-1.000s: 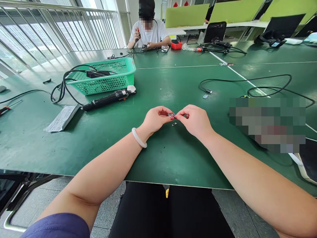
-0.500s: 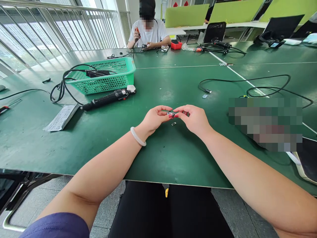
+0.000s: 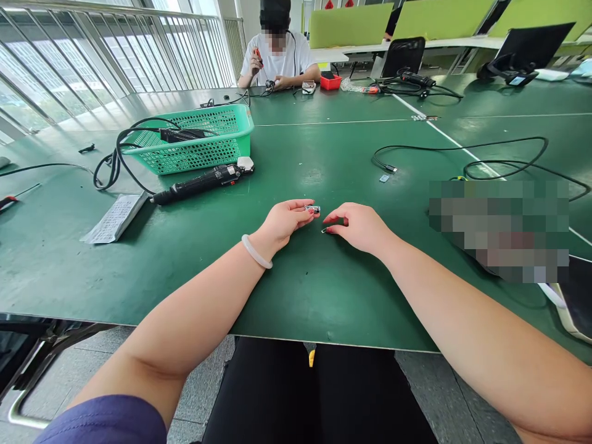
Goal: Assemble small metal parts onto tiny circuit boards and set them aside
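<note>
My left hand [image 3: 290, 221] holds a small silver-and-dark part [image 3: 314, 209] between thumb and fingers, just above the green table [image 3: 287, 296]. To its right, my right hand [image 3: 355, 225] has its thumb and index finger apart over a tiny metallic piece [image 3: 324, 230] lying on the table. The thumb tip is beside or touching that piece; which one cannot be made out. The two hands are apart from each other.
A green basket [image 3: 194, 161] with cables stands at the left, a black electric screwdriver [image 3: 203, 184] and a paper pad [image 3: 115, 219] before it. A black cable [image 3: 430, 147] and a blurred object [image 3: 499, 231] lie right. Across sits a person [image 3: 277, 58].
My right hand has let go of the small part and moved slightly down to the tiny piece on the table. My left hand has drawn slightly left with the part.
</note>
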Action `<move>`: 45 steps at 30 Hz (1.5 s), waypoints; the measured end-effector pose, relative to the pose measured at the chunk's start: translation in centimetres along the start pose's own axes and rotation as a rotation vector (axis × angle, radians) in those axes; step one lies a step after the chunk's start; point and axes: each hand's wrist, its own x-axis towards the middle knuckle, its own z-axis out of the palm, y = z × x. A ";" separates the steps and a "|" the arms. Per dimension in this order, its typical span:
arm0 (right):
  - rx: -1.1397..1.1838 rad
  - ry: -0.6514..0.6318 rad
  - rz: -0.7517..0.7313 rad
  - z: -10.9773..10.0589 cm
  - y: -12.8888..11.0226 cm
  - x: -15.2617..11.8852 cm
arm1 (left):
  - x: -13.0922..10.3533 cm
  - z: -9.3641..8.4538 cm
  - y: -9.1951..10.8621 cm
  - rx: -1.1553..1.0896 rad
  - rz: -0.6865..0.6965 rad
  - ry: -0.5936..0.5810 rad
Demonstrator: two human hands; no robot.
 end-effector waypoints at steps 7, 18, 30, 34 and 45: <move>-0.112 -0.054 -0.039 0.6 -0.2 0.3 | 0.2 -0.1 -0.1 0.024 -0.004 0.001; -0.348 -0.147 -0.179 -2.5 0.9 0.1 | 0.1 0.0 0.1 0.035 -0.029 -0.005; -0.280 -0.197 -0.280 -1.3 0.2 0.1 | 0.2 0.0 0.0 -0.006 -0.022 0.022; -0.107 -0.095 -0.113 -1.8 0.2 -0.2 | 0.0 0.1 0.2 -0.010 -0.022 0.023; -0.165 -0.111 -0.025 0.1 -1.4 -0.1 | 0.1 0.0 0.0 0.045 -0.021 0.008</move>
